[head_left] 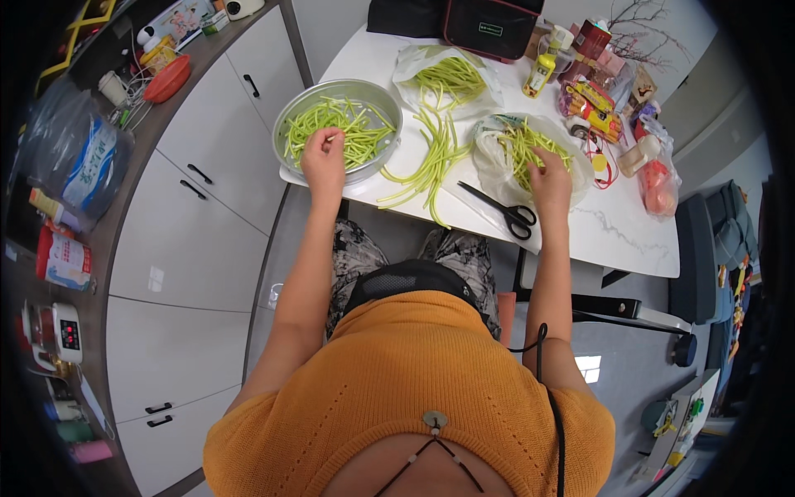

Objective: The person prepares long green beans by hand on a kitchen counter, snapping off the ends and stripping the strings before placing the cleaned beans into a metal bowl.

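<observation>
My left hand (324,162) is over the round metal basin (392,103), its fingertips pinched together. A small pale bit shows at the pinch, too small to name. Cut lengths of green stem (364,132) fill the basin. My right hand (550,184) reaches over an open white plastic bag (584,176), fingers curled down against the thin green stems (520,142) in it; what they grip is hidden. Between the two lies a loose bunch of long green stems (437,157), some hanging past the table edge. Black-handled scissors (518,220) lie beside the right-hand bag.
Another plastic bag of long stems (451,79) lies farther back on the white table (633,240). Behind it stands a black bag (490,29). Packets (595,112), a yellow bottle (539,74) and a bag of red items (657,184) crowd the right side. Cabinets (190,224) line the left.
</observation>
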The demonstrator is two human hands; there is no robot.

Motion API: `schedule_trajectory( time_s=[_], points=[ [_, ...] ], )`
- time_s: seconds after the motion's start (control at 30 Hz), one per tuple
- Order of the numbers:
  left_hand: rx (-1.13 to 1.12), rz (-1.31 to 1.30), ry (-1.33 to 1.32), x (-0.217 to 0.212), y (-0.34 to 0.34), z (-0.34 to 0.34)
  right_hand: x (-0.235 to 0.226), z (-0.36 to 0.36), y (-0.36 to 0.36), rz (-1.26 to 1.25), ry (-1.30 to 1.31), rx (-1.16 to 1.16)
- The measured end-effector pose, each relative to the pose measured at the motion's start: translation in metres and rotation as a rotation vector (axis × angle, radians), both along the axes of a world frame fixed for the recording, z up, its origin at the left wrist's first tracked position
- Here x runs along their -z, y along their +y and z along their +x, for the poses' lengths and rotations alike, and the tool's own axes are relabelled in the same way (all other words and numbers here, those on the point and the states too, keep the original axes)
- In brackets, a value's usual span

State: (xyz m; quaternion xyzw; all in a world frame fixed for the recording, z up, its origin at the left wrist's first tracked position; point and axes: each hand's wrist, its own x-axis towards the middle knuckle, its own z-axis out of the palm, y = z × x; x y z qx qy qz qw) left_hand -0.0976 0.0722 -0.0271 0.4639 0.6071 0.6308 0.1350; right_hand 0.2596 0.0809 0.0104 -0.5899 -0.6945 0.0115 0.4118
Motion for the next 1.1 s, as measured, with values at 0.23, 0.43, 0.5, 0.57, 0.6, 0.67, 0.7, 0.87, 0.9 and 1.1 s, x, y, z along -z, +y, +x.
schedule_trajectory(
  time_s=[0.23,0.43,0.5,0.57,0.6,0.67,0.7,0.87,0.9,1.1],
  points=[
    [-0.097,0.095,0.4,0.004,0.004,-0.002,0.021,-0.057,0.001,-0.035,-0.068,-0.171],
    [-0.027,0.139,0.252,-0.001,-0.01,0.011,0.039,-0.086,0.026,0.009,-0.252,-0.222],
    [-0.007,0.161,0.221,-0.004,-0.018,0.02,0.046,-0.094,0.034,0.013,-0.321,-0.228],
    [0.017,0.156,0.221,-0.006,-0.025,0.027,0.052,-0.098,0.041,-0.005,-0.433,-0.206],
    [0.03,0.157,0.224,-0.006,-0.027,0.03,0.056,-0.099,0.045,-0.019,-0.483,-0.191],
    [0.057,0.173,0.225,-0.004,-0.029,0.034,0.061,-0.1,0.048,-0.031,-0.496,-0.177],
    [0.076,0.163,0.218,-0.004,-0.03,0.036,0.063,-0.1,0.049,-0.03,-0.46,-0.179],
    [0.121,0.098,0.185,-0.003,-0.034,0.041,0.042,-0.094,0.033,0.054,-0.262,-0.245],
    [0.14,0.105,0.203,-0.004,-0.036,0.044,0.037,-0.093,0.028,0.079,-0.241,-0.264],
    [0.248,0.213,0.443,-0.021,-0.047,0.071,0.013,-0.094,-0.008,0.208,-0.181,-0.35]
  ],
)
